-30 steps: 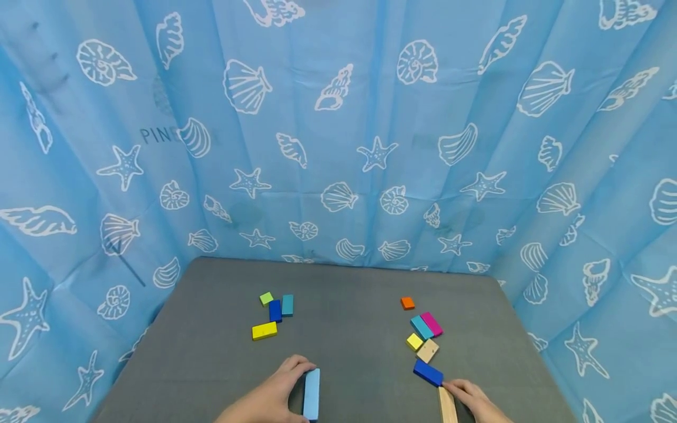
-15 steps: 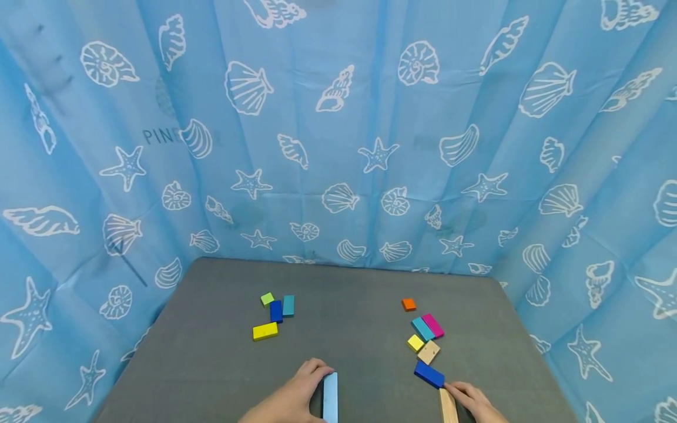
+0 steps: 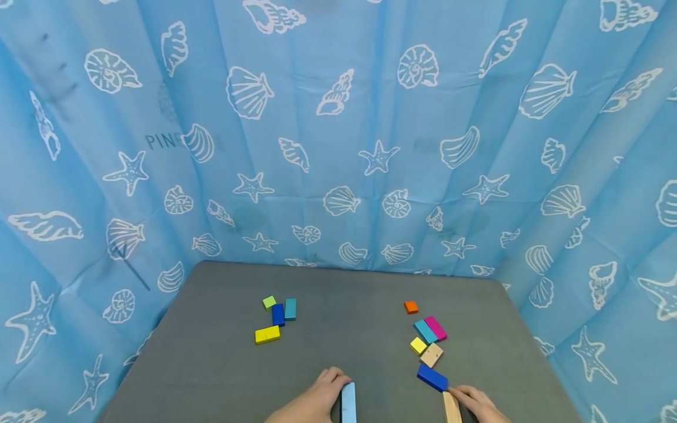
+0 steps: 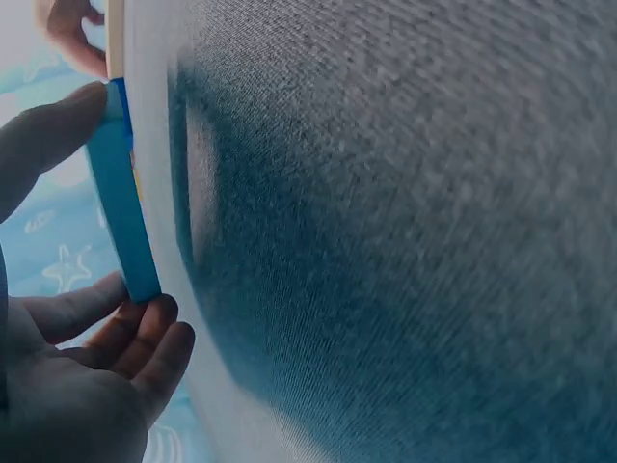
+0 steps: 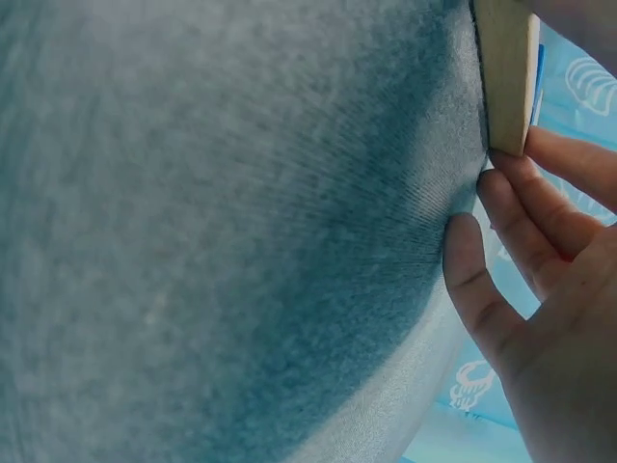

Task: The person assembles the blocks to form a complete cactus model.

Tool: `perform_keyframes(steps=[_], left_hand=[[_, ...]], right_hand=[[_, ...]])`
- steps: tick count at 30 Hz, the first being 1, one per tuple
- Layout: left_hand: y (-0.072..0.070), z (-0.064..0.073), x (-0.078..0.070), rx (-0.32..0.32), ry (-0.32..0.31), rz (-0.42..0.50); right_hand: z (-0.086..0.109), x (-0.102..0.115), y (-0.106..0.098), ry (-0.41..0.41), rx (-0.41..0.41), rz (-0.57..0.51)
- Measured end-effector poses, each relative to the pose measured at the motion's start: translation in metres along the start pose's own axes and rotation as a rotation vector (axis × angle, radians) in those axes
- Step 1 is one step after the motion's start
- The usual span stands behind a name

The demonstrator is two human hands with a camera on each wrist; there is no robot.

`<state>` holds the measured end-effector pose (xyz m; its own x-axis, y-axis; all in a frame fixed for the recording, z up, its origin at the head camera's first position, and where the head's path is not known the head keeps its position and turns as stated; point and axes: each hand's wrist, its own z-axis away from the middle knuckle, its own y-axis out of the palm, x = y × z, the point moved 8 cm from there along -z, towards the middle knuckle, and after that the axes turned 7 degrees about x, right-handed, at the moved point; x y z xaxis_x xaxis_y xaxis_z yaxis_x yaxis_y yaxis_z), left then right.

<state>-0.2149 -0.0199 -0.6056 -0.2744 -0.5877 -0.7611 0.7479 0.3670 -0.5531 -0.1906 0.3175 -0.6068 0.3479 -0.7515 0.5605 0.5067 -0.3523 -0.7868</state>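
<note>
My left hand (image 3: 313, 399) grips a long light blue block (image 3: 348, 403) at the table's near side. In the left wrist view the thumb (image 4: 60, 130) presses one end of this block and the fingertips (image 4: 154, 313) hold the other. To the right, my right hand (image 3: 478, 405) holds a long plain wooden block (image 3: 451, 406) by its ends; the right wrist view shows fingertips (image 5: 511, 164) against the wood, the thumb partly cut off. A dark blue block (image 3: 432, 377) lies just beyond the wooden block's far end, close to my right fingertips.
Beyond the right hand lie a short wooden block (image 3: 431, 355), a small yellow block (image 3: 418, 345), a teal block (image 3: 425, 331), a magenta block (image 3: 436, 328) and an orange block (image 3: 411, 307). Far left are green (image 3: 269, 302), blue, teal and yellow blocks (image 3: 267, 335). A shell-patterned curtain (image 3: 338, 147) surrounds the grey table.
My left hand has moved to the right with the light blue block, closer to the wooden one. The right hand and the wooden block have stayed nearly in place. The view has shifted slightly.
</note>
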Motion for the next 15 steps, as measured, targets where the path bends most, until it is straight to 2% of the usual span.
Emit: perform_keyframes(steps=[3,9,15], left_hand=[[0.002,-0.001,0.000,0.015,0.028,-0.024],[0.008,-0.003,0.001,0.004,0.145,-0.142],[0.014,-0.010,0.013,-0.004,0.148,-0.162]], right_hand=[[0.000,0.005,-0.002,0.017,0.002,-0.002],[0.002,0.014,-0.007,-0.003,-0.029,-0.027],[-0.002,0.018,-0.015,-0.013,-0.077,-0.024]])
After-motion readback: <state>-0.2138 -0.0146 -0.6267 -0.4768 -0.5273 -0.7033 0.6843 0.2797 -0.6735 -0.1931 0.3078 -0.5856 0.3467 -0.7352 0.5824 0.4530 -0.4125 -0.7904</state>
